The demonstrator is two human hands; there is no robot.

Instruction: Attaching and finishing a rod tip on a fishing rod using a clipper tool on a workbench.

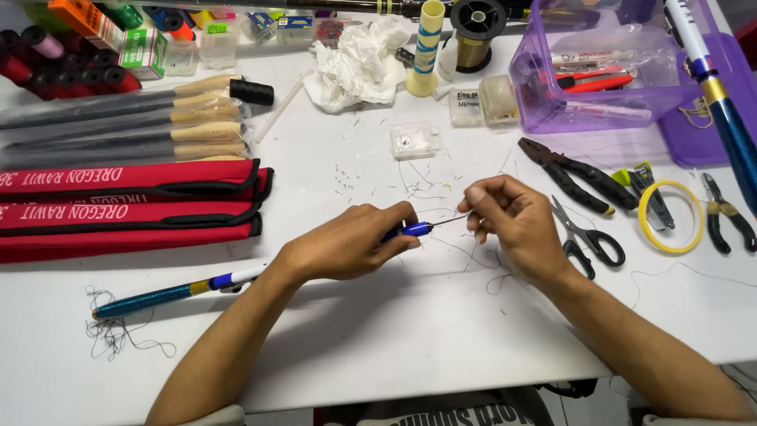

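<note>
My left hand (347,241) grips a thin fishing rod section (158,297), teal and blue with a white band, which lies across the white table (378,347) pointing right. Its blue end (415,229) sticks out past my fingers, with a fine dark tip beyond it. My right hand (512,221) pinches that fine tip, or a thread at it, between thumb and forefinger; I cannot tell which. Loose dark thread (118,331) trails near the rod's left end.
Red rod sleeves (126,207) and cork-handled rods (150,118) lie at left. Scissors (587,237), black pliers (576,175), a yellow tape ring (670,215) and small cutters (729,213) sit at right. A purple bin (599,71), crumpled tissue (355,63) and thread spools (473,31) stand behind.
</note>
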